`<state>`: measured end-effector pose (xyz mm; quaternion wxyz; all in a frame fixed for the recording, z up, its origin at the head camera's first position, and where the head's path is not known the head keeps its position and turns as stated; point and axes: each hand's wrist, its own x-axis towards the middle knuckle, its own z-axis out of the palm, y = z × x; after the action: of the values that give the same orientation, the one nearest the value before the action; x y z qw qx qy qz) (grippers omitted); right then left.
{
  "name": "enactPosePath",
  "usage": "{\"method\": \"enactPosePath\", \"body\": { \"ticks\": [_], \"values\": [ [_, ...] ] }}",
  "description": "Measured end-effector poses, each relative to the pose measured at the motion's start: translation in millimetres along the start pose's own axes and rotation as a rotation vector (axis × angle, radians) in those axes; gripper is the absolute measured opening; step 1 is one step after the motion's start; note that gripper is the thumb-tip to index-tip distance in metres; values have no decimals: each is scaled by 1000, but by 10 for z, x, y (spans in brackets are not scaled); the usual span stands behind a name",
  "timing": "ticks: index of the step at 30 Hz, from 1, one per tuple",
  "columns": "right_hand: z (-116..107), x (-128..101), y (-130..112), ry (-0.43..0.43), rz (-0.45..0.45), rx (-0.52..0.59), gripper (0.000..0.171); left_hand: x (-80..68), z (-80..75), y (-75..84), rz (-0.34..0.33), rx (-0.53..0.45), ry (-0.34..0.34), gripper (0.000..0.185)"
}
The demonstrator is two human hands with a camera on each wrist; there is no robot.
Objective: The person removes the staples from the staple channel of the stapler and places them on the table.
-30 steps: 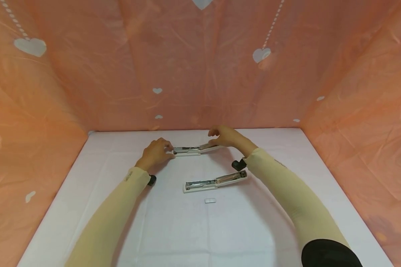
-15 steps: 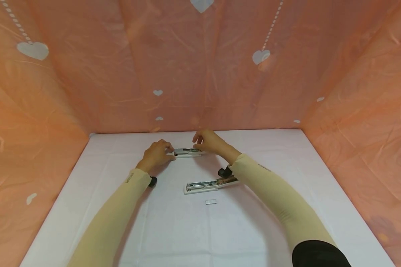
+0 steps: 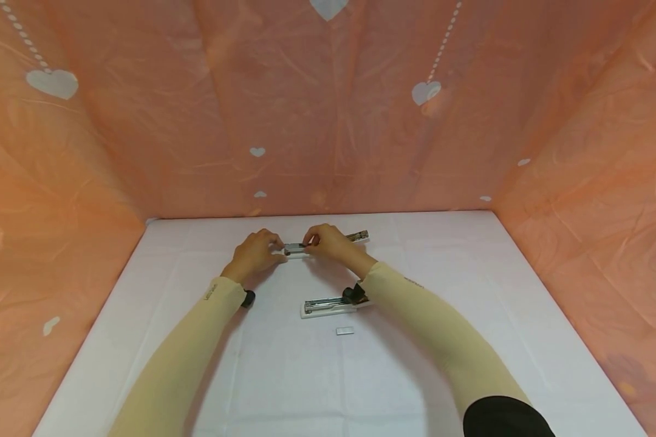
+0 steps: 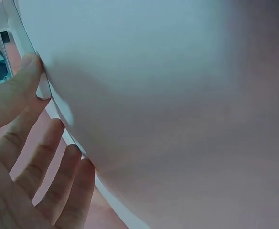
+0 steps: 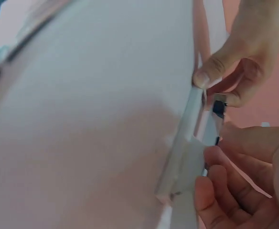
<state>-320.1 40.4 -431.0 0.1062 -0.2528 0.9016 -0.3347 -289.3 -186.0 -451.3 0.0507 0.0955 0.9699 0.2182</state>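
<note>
My left hand (image 3: 256, 250) pinching the far stapler (image 3: 295, 249) at its left end, my right hand (image 3: 328, 241) gripping its middle (top arm swung open behind), a second opened stapler (image 3: 322, 305) nearer me on the white desk (image 3: 470, 291), staple strip (image 3: 345, 331) just beside it

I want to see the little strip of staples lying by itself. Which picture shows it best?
The head view. There the staple strip lies alone on the white table, just in front of the nearer stapler. The left wrist and right wrist views do not show it at all; they show only hands, table and bits of a stapler.
</note>
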Motion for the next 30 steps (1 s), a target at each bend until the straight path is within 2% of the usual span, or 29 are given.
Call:
{"method": "enactPosePath", "body": {
  "ticks": [6, 12, 23, 30],
  "values": [
    [56, 21, 3, 11, 6, 8, 16, -7, -12, 3, -1, -20, 4, 36],
    [101, 22, 10, 19, 20, -35, 17, 2, -1, 10, 3, -24, 1, 36],
    [136, 19, -16, 19, 56, 84, 19, -6, -19, 12, 9, -11, 5, 36],
    [145, 18, 2, 31, 52, 112, 19, -1, -7, 17, -8, -10, -3, 36]
  ]
}}
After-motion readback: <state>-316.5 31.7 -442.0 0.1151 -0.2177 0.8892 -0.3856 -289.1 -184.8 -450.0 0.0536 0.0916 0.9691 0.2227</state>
